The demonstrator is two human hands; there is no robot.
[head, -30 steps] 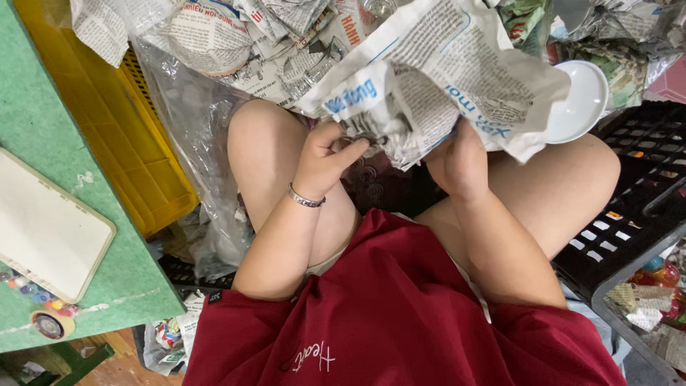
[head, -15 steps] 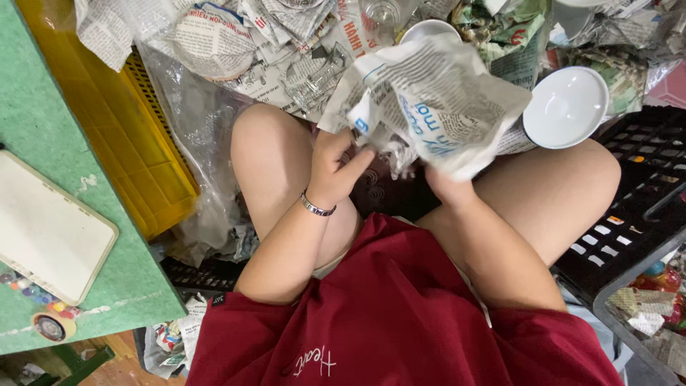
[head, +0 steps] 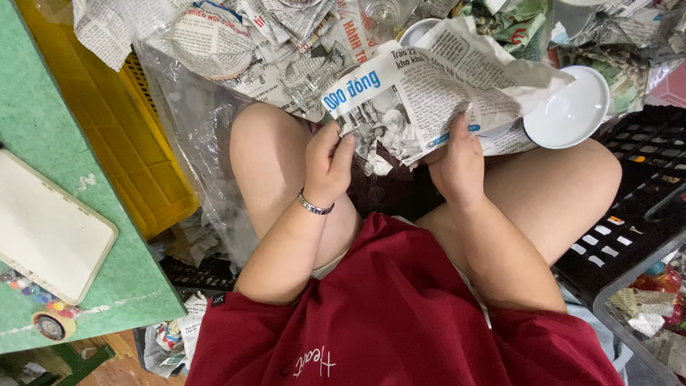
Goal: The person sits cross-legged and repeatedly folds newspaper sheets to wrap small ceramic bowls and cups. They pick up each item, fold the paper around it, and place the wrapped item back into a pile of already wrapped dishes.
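At the far left a green bench carries a flat white tablet-like slab, with a roll of tape at its 6 o'clock. Beside the bench stands a yellow crate, and clear plastic sheeting hangs between it and the person's knee.

The left hand rises from a bent forearm, a silver bracelet on the wrist. Its fingers are curled shut, pinching the lower left edge of a crumpled sheet of newspaper held above the lap.

The right hand comes up from the 5 o'clock side, its fingers closed on the sheet's lower edge, thumb on top. The two hands are near each other, both gripping the same sheet.

At the sheet's 3 o'clock a white bowl pokes out from under the paper, touching it. More wadded newspaper is piled at 12 o'clock. A black crate lies at the far right.
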